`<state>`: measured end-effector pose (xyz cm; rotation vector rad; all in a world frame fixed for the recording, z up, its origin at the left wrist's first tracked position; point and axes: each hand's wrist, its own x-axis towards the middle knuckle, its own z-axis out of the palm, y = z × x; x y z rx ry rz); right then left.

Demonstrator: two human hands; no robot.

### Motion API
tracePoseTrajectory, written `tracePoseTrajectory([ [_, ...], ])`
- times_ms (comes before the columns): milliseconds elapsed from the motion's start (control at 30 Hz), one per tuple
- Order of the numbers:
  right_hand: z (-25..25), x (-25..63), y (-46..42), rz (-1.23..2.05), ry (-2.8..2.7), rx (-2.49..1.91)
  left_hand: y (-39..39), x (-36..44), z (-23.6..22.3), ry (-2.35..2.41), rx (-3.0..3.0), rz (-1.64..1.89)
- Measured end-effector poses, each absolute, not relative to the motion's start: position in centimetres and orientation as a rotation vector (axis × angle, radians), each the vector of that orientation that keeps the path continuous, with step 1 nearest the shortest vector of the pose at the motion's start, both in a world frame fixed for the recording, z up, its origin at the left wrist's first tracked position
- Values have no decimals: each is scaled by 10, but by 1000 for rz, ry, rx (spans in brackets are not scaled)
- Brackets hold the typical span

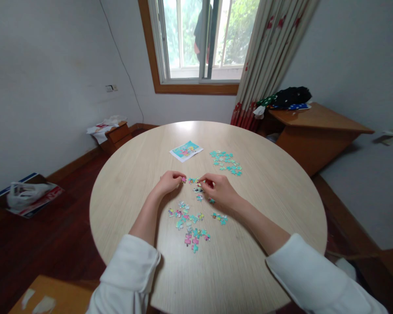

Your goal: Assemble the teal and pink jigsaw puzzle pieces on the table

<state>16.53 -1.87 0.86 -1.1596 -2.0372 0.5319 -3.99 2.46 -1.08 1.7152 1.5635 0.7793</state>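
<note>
My left hand (170, 182) rests on the round table with its fingertips closed on a pink puzzle piece (184, 179). Just right of that piece lies a short row of joined pieces (192, 180). My right hand (218, 187) is pinched at the right end of this row, on a yellowish puzzle piece (198, 180) partly covered by the fingers. Below the row are a few more pieces (198, 190), close to the right fingertips. Nearer to me is a loose heap of puzzle pieces (186, 216), pink, teal and yellow. A small cluster (219, 218) lies under my right forearm's side.
A picture sheet (186, 151) lies toward the table's far side. Right of it is a spread of mostly teal pieces (227, 162). The round table (265, 174) stands before a window, with a wooden desk (317, 120) bearing cloths at the right.
</note>
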Motion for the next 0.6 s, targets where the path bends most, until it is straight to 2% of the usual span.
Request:
tracePoseTrajectory([
  [200,7,135,-48,479,-2374,-734,27,-40,-13,1573,1764,785],
  [600,0,117,-55,562,-2509,-899,25,-36,-12,1615,1779,773],
])
